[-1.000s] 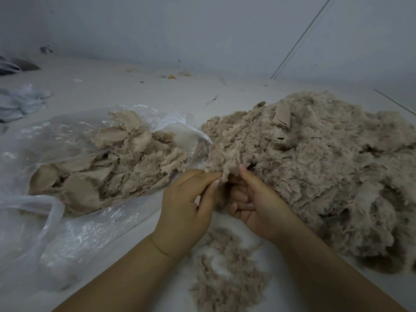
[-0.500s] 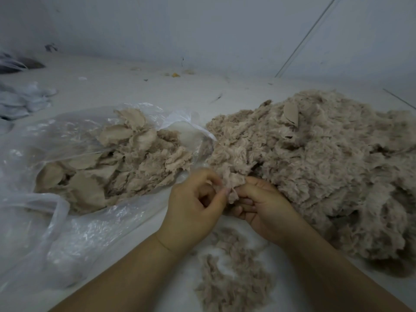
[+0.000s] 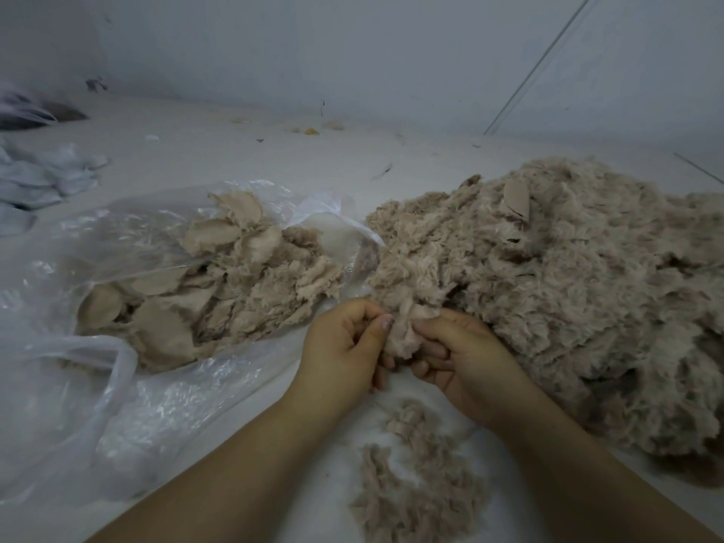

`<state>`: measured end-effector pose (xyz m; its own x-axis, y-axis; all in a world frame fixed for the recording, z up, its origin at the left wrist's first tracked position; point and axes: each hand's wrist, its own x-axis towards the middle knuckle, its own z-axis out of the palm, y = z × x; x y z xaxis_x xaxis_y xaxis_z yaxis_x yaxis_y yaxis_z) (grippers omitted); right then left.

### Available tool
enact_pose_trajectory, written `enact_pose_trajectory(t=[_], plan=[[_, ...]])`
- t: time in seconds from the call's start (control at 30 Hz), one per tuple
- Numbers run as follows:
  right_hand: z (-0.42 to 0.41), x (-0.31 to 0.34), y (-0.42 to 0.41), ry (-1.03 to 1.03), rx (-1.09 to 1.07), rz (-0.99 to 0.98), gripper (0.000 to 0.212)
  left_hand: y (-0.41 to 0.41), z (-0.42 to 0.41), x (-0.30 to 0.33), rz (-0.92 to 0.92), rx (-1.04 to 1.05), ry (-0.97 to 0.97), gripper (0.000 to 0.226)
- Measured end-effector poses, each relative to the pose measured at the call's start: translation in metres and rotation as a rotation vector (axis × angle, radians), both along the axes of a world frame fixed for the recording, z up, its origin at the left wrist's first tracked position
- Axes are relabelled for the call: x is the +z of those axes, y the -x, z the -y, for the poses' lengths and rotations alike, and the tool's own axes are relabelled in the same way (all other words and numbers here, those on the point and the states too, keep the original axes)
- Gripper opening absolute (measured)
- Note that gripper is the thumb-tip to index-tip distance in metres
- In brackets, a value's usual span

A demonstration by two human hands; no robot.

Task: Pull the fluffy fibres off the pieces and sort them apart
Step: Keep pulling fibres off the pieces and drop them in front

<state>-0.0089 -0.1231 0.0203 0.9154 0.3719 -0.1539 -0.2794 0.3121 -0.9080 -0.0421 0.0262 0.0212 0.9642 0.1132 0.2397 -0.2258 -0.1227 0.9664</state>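
Both hands meet over a single fluffy piece at the near edge of the big heap. The left hand has its grip closed, thumb and curled fingers pinching the piece's left side, while the right hand clamps the other side with its fingers curled underneath. Holding it from both sides like this looks meant to let one hand anchor the backing while the other tears the fibres loose. Directly below the grip, towards the person, lies a small pile of loose fibres on the white desk, probably placed there so plucked fluff can simply drop from the fingers. Left of the grip sits an open clear plastic bag holding flatter, smoother pieces, seemingly the finished ones, kept within easy reach of the left hand. The heap of pieces to be worked spreads right of and beyond the grip, touching the right hand, so the next one can be drawn without reaching. Judging by that heap's bulk against the small fibre pile, most of the sorting remains. Further left of the bag, some pale blue-grey material lies apart.
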Motion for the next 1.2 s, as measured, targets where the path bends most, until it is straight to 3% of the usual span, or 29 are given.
enact_pose_trajectory(t=[0.07, 0.17, 0.27, 0.33, 0.47, 0.57, 0.63, 0.73, 0.83, 0.9, 1.13, 1.2], plan=[[0.000, 0.000, -0.002, -0.018, -0.029, -0.047, 0.034, -0.001, -0.002, -0.001, -0.009, 0.043, 0.035, 0.019], [0.000, 0.002, -0.001, -0.028, -0.061, -0.068, 0.024, -0.002, -0.007, -0.002, -0.030, 0.038, 0.104, 0.020], [0.000, 0.002, -0.001, -0.026, -0.080, -0.065, 0.038, -0.002, -0.012, 0.000, -0.002, -0.036, 0.094, 0.019], [0.000, 0.001, 0.000, 0.030, -0.048, -0.015, 0.041, -0.003, -0.013, 0.002, 0.012, -0.084, 0.088, 0.013], [0.000, -0.005, 0.003, 0.196, 0.058, 0.197, 0.041, -0.004, -0.008, 0.004, 0.016, -0.086, 0.028, 0.036], [-0.002, -0.005, 0.005, 0.239, 0.095, 0.280, 0.029, -0.007, -0.004, 0.003, -0.029, -0.063, 0.016, 0.035], [-0.002, -0.003, 0.005, 0.243, 0.083, 0.266, 0.020, -0.009, -0.003, 0.001, -0.071, -0.047, 0.105, 0.021], [-0.001, -0.003, 0.003, 0.184, 0.053, 0.205, 0.021, -0.009, -0.003, 0.002, -0.109, -0.035, 0.149, 0.019], [-0.001, -0.002, 0.003, 0.142, 0.066, 0.195, 0.031, -0.008, -0.001, 0.003, -0.105, -0.045, 0.148, 0.021], [-0.003, -0.001, 0.004, 0.150, 0.094, 0.230, 0.022, -0.008, 0.001, 0.004, -0.098, -0.043, 0.144, 0.024], [0.003, -0.002, 0.000, 0.063, 0.048, 0.066, 0.025, -0.014, -0.011, 0.007, -0.092, 0.118, 0.155, 0.030], [0.002, 0.001, 0.000, 0.073, 0.004, 0.023, 0.030, -0.013, -0.020, 0.008, -0.121, 0.033, 0.148, 0.031]])
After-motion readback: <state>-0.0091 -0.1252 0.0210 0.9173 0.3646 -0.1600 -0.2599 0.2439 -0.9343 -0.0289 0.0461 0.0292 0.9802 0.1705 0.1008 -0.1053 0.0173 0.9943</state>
